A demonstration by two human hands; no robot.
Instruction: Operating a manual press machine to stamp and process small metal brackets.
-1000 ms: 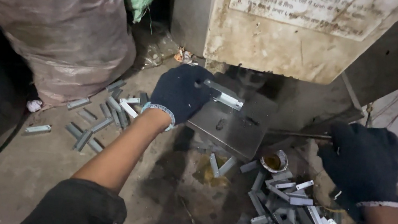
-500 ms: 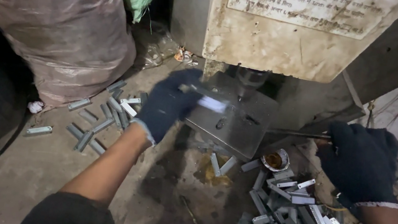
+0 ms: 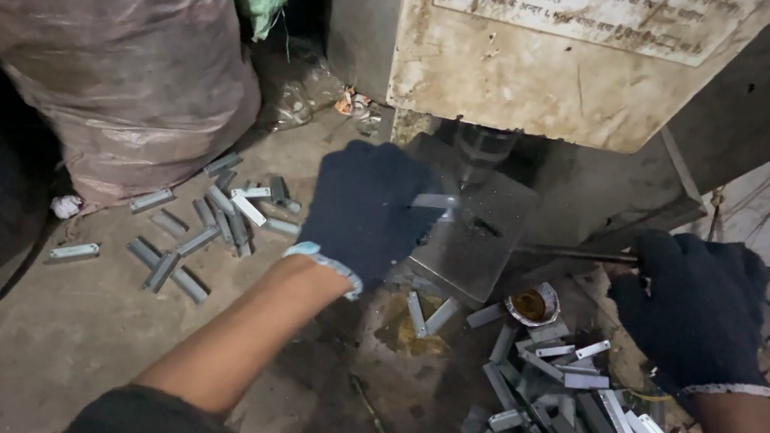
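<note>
Pinching small metal strip (image 3: 433, 201) in gloved left hand (image 3: 368, 212), seating it on press plate (image 3: 480, 238) under punch (image 3: 481, 150). Clenching right hand (image 3: 695, 308) around lever rod (image 3: 566, 253), keeping clear.

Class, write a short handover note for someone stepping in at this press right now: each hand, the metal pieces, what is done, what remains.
Left hand: gloved, holding a small metal strip on the steel plate under the ram.
Right hand: gloved, gripping the lever rod.
Done, by appearance: loose pile of pieces on the floor at left.
Left: larger heap at right.
</note>
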